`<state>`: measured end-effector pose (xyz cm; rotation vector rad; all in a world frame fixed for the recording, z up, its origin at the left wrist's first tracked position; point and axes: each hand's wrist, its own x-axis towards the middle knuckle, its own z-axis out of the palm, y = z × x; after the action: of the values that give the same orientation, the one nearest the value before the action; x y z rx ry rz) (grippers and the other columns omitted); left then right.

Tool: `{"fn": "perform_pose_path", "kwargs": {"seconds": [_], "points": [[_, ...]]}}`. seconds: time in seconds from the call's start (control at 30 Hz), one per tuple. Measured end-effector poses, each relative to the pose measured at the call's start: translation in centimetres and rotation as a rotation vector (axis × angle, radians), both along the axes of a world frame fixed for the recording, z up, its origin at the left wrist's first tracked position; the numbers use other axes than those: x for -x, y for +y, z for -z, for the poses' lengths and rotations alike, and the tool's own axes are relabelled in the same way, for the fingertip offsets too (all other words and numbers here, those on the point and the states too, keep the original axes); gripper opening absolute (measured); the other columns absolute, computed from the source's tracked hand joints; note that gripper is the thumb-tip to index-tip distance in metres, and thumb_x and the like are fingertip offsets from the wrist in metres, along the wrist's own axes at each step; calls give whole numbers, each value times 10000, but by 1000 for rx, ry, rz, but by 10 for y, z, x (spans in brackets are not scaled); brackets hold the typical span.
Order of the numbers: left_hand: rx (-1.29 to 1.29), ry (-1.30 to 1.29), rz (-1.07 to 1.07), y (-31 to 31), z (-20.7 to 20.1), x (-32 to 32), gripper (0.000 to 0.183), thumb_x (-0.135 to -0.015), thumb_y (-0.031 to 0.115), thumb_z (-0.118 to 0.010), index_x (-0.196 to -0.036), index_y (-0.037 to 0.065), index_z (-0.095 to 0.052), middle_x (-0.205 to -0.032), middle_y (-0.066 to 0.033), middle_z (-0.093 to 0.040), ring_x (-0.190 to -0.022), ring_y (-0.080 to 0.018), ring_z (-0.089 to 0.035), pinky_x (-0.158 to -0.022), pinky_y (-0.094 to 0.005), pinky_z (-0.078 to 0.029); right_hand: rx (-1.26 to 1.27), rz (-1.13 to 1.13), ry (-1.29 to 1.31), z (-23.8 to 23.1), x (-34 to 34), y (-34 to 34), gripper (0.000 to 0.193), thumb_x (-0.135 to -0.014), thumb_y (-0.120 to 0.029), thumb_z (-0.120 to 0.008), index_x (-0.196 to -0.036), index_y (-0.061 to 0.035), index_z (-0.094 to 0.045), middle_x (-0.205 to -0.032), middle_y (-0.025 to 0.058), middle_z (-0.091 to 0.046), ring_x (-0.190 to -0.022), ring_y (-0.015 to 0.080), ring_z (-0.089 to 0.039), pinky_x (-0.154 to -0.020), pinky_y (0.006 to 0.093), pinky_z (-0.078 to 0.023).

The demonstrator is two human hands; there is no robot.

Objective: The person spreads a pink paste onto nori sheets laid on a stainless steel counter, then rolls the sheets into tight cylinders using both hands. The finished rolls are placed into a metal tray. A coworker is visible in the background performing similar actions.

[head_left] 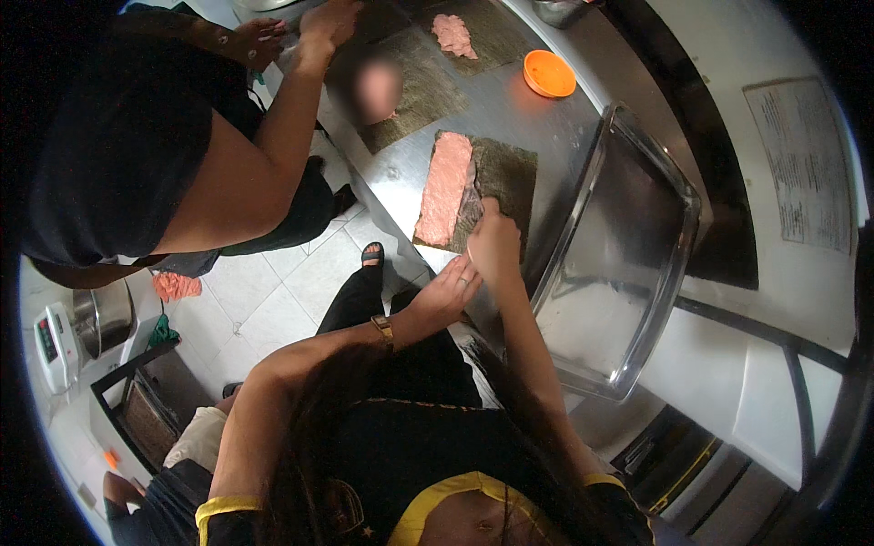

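Note:
A dark seaweed sheet [508, 173] lies on the steel counter [510, 109], its left half covered with pink paste [444, 187]. My right hand [494, 244] presses on the near edge of the sheet where the paste ends, fingers spread flat. My left hand [446, 293] rests just behind it at the counter's edge, fingers apart, holding nothing; a gold watch is on that wrist.
A large empty steel tray [678, 218] sits right of the sheet. An orange lid [549, 74] and more seaweed sheets, one with pink paste [453, 35], lie farther along. Another person in black [137, 136] works at the counter's far left. A scale [56, 346] stands low left.

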<state>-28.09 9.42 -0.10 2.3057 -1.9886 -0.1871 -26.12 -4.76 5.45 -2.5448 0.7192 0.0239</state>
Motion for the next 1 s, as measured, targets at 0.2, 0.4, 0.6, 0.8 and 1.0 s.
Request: {"fn": "perform_pose_path", "kwargs": {"seconds": [0.2,0.4,0.6,0.8,1.0], "points": [[19,17,19,-2,22,2,617,-836,278,-473,-1308,-116,-414,-1380,-311,-383,-1350,-444,-302,-1134,-476,-235,-32,-25,35,-4,56,36,312,-778,-34,-525,-1089,-6,-534,-724,265,-618,-708,438,-625,-643,524,-486],[73,-165,-77,-4,17,9,605,-882,244,-418,-1395,-66,-335,-1475,-301,-243,-1391,-426,-220,-1138,-461,-241,-68,-37,81,-18,88,59,450,-762,-13,-519,-1211,11,-507,-715,254,-617,-672,436,-616,-628,520,-484],[26,-223,-113,-6,20,15,628,-902,251,-386,-1416,-90,-267,-1490,-319,-187,-1404,-437,-174,-1134,-472,-219,-74,-64,27,-14,98,62,465,-761,-4,-512,-1227,-5,-506,-719,251,-620,-674,438,-616,-643,526,-483],[30,-267,-105,-5,24,18,622,-914,240,-360,-1412,-112,-245,-1485,-336,-177,-1402,-446,-176,-1135,-484,-210,-106,-84,17,-34,95,67,444,-767,0,-518,-1210,-30,-520,-719,260,-616,-674,441,-616,-644,532,-483],[15,-132,-80,-4,25,16,623,-896,235,-385,-1403,-107,-266,-1457,-298,-270,-1385,-435,-231,-1145,-503,-197,-99,-41,-121,-40,88,59,444,-790,-20,-523,-1232,-64,-504,-827,256,-638,-770,432,-628,-673,521,-493]]}}
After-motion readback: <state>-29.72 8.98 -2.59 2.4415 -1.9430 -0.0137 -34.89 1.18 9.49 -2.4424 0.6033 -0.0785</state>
